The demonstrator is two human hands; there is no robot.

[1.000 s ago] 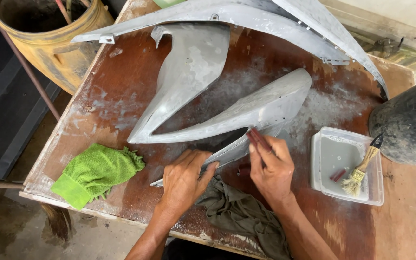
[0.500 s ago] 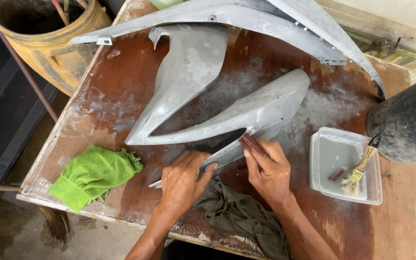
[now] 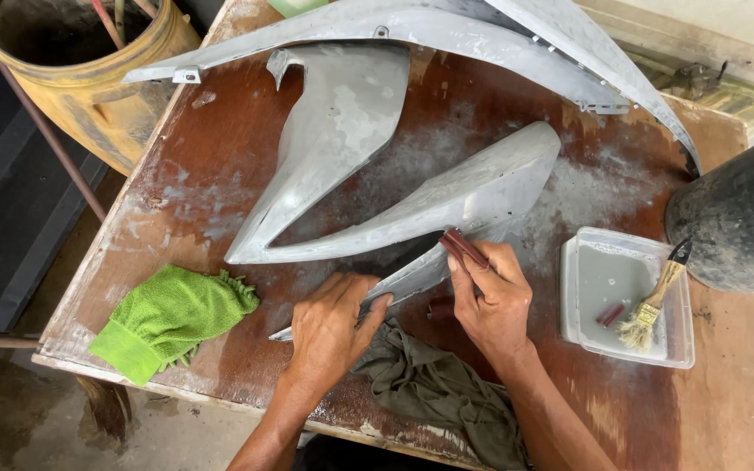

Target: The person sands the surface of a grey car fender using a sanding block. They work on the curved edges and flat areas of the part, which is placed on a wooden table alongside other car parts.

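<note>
Two hands work one grey fairing panel [image 3: 412, 209] lying on the counter [image 3: 202, 166]: left hand [image 3: 329, 327] pins its tip steady, right hand [image 3: 495, 301] grasps a reddish sanding strip [image 3: 464, 249] against it.

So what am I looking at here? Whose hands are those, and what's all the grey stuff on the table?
The picture comes from a camera worn on a person's head, looking down, so the two bare hands are that person's own. They work at a worn brown table dusted with pale powder. The grey shapes are curved plastic panels, the sort that cover a vehicle's body, rubbed dull. The left hand presses down on a narrow grey piece to steady it. The right hand holds a small dark red folded strip, maybe sandpaper, against that piece. Nearby lie a green cloth, an olive rag, and a clear tray holding cloudy liquid and a small brush. A yellow bucket stands beside the table.
</note>
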